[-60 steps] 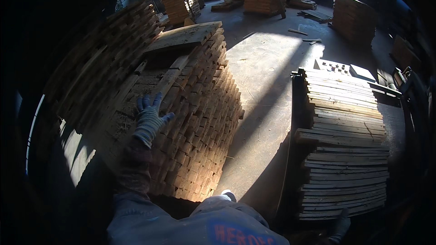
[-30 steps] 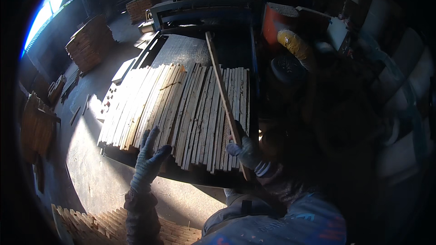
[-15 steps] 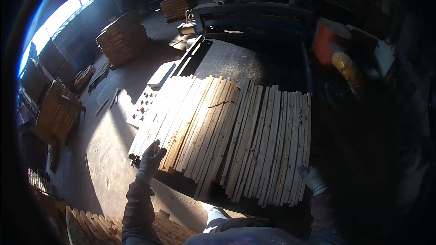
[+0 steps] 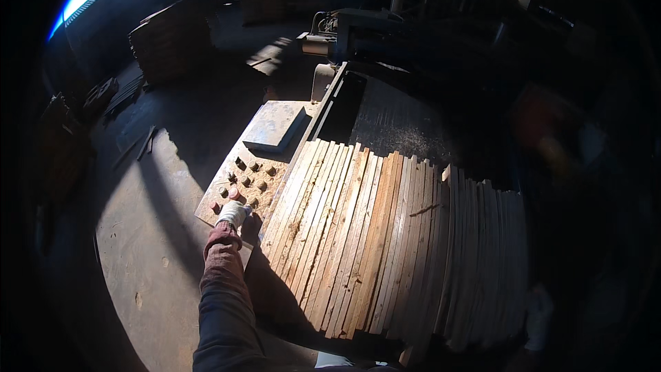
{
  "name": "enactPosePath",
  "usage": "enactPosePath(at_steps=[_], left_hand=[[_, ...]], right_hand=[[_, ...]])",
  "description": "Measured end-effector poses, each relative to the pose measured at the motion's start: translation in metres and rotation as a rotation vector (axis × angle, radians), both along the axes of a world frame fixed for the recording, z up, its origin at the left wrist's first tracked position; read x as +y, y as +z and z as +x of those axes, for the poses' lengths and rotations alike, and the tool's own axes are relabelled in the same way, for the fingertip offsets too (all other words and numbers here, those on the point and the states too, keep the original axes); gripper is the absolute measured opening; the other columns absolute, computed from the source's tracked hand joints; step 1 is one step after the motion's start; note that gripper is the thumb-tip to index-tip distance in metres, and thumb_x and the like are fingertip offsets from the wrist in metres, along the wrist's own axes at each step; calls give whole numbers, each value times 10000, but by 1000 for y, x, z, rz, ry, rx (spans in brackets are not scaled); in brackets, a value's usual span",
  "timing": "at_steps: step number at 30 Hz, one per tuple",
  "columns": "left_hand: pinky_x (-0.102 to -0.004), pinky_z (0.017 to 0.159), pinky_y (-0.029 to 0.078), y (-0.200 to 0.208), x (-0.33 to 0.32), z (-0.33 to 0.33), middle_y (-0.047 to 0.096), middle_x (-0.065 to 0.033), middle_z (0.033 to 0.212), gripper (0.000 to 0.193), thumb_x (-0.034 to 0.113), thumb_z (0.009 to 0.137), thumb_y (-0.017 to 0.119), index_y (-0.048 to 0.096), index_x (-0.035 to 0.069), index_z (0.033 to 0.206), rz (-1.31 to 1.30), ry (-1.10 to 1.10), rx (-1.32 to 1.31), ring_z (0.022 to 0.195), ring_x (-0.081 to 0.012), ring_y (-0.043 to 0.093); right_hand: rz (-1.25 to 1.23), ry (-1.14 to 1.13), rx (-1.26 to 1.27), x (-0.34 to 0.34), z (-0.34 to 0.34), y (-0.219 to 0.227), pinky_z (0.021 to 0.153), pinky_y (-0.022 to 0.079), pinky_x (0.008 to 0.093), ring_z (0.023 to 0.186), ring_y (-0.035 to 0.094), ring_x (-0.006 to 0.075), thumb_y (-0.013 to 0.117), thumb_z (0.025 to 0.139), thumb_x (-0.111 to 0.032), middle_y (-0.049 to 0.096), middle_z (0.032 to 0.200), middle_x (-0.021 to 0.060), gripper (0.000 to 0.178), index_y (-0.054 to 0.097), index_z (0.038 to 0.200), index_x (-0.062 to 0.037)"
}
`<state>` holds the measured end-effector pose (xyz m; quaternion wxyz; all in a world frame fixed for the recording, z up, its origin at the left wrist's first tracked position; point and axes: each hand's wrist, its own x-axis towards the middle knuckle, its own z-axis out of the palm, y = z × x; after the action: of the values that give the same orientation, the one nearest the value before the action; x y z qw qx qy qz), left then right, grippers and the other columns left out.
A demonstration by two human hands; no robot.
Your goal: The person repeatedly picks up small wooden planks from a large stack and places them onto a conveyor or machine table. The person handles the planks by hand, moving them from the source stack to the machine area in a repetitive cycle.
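Note:
My left hand [image 4: 233, 213], in a pale work glove, is at the near edge of a control panel [image 4: 275, 116] dusted with sawdust. Its fingers reach in among several round push buttons [image 4: 246, 181]; how they are bent is hard to make out. To the right of the panel lies a row of long, narrow wooden strips [image 4: 351, 234], side by side on the machine bed. Deep shade covers the right end of the row. My right hand [image 4: 539, 313], also gloved, is dim beside that end, and its fingers do not show clearly.
Beyond the strips is a dark machine plate [image 4: 399, 114] sprinkled with sawdust. A box-shaped metal cover [image 4: 275, 129] sits on the panel. Stacked wood [image 4: 171, 41] stands at the far left, and loose sticks [image 4: 146, 143] lie on the concrete floor [image 4: 138, 248].
My left hand has left the near left end of the wooden strips and reached the panel buttons. The view has swung left. My right hand remains by the right end of the row.

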<state>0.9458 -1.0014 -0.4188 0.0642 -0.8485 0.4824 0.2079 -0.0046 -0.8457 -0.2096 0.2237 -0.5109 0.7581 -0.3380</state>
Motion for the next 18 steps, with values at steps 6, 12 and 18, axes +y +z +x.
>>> enactPosePath(at_steps=[6, 12, 18], left_hand=[[-376, 600, 486, 4, 16, -21, 668, -78, 683, 375, 392, 943, 650, 710, 65, 772, -448, 143, 263, 601, -223, 624], [-284, 425, 351, 84, 102, -56, 511, 8, 584, 380, 417, 1021, 581, 593, 124, 779, -784, 454, 963, 442, -120, 443], [-259, 495, 409, 230, 257, -59, 576, -1, 760, 285, 380, 1004, 628, 639, 97, 1033, -1003, 467, 764, 579, -96, 514]], right_hand=[[-22, 24, -339, 7, 108, 57, 961, 496, 350, 1085, 627, 191, 639, 1000, -315, 674, 1174, 86, 377, 655, 1277, -59], [19, 146, -166, 1, 143, 65, 996, 497, 355, 1170, 617, 216, 722, 935, -303, 647, 1282, 125, 508, 600, 1353, -40], [-81, 492, -122, -30, 125, 47, 891, 554, 315, 1000, 654, 149, 740, 934, -343, 688, 1157, 68, 490, 633, 1302, -37]])
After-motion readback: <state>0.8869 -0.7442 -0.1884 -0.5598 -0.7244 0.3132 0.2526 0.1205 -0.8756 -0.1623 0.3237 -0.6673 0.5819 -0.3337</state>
